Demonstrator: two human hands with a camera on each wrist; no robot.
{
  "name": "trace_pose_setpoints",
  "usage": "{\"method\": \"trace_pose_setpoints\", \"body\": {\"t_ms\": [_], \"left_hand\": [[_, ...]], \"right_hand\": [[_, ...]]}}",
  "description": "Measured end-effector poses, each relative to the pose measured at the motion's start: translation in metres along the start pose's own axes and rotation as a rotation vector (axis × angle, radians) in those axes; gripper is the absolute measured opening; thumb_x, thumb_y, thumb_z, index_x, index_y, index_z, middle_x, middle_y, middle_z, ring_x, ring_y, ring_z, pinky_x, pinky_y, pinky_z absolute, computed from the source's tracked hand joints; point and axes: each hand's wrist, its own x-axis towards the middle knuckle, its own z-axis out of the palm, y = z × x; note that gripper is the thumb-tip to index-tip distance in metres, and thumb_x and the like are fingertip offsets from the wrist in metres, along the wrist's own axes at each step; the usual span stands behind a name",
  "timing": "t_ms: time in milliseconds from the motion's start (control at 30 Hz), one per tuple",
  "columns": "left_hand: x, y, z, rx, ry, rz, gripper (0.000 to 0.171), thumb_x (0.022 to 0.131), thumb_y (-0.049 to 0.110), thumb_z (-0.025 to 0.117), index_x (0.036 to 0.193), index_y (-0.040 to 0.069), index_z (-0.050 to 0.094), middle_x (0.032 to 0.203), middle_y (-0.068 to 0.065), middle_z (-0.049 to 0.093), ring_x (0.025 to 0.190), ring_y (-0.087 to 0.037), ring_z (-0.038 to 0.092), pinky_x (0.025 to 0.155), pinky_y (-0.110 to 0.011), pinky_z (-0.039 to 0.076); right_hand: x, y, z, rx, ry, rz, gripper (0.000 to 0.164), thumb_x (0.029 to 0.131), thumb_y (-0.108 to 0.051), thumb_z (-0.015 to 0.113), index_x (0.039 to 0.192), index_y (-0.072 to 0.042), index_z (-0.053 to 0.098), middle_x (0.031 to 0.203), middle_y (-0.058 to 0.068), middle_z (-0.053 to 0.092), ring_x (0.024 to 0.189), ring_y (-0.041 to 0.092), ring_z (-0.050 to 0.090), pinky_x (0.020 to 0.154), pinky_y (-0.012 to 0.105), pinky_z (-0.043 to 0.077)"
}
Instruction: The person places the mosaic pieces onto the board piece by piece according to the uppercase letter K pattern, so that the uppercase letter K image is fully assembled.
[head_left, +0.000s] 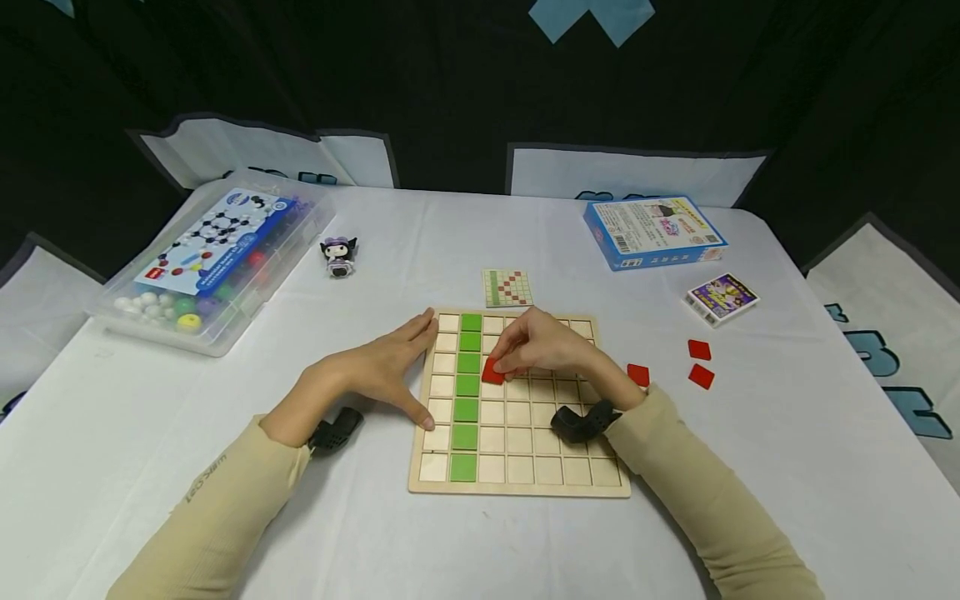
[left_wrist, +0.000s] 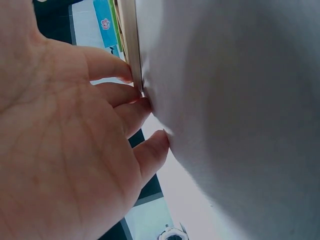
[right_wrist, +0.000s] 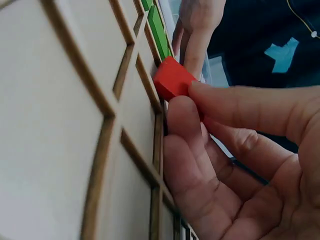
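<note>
A wooden grid board [head_left: 525, 493] lies on the table, one column filled from top to bottom with green tiles [head_left: 466, 409]. My right hand [head_left: 551, 343] pinches a red tile [right_wrist: 172, 77] between thumb and fingertips, close over a cell just right of the green column. My left hand [head_left: 390, 367] rests with spread fingers along the board's left edge; in the left wrist view its fingertips are right at the wooden side. Beyond the board's top edge lies a small pattern card [head_left: 507, 287] with green and red squares. Several loose red tiles [head_left: 701, 377] lie right of the board.
At the left is a clear plastic case [head_left: 217, 342] of coloured balls, with a small figurine [head_left: 339, 257] beside it. A blue box [head_left: 656, 232] and a small card box [head_left: 722, 299] lie at the back right. A dark curtain hangs behind the table.
</note>
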Motion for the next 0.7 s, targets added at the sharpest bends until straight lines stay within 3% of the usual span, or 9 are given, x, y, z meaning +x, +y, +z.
{"method": "trace_pose_setpoints", "body": {"t_ms": [233,533,700], "left_hand": [[0.0,0.001,-0.001,-0.003,-0.003,-0.002,0.133,0.062,0.05,0.086,0.152,-0.006,0.004,0.161,-0.021,-0.009,0.149,-0.035,-0.003,0.12,-0.05,0.014],[0.0,0.003,-0.002,0.001,-0.006,0.002,0.133,0.063,0.048,0.087,0.151,-0.006,0.004,0.16,-0.022,-0.008,0.149,-0.036,-0.003,0.12,-0.05,0.014],[-0.001,0.002,-0.001,-0.006,-0.005,-0.003,0.133,0.063,0.048,0.087,0.151,-0.006,0.004,0.16,-0.022,-0.008,0.149,-0.036,-0.003,0.12,-0.051,0.014]], "right_hand": [[-0.003,-0.01,0.009,-0.18,-0.019,-0.019,0.004,0.078,-0.003,0.073,0.078,0.0,0.075,0.067,0.003,0.071,0.055,0.007,0.058,0.054,0.02,0.042],[-0.01,-0.02,0.019,-0.437,0.056,-0.099,0.011,0.076,0.0,0.069,0.068,-0.008,0.07,0.07,-0.001,0.065,0.06,0.006,0.052,0.058,0.018,0.043],[-0.011,-0.022,0.021,-0.462,0.057,-0.123,0.017,0.074,0.004,0.064,0.064,-0.01,0.068,0.067,-0.002,0.064,0.059,0.006,0.051,0.058,0.018,0.042]]}}
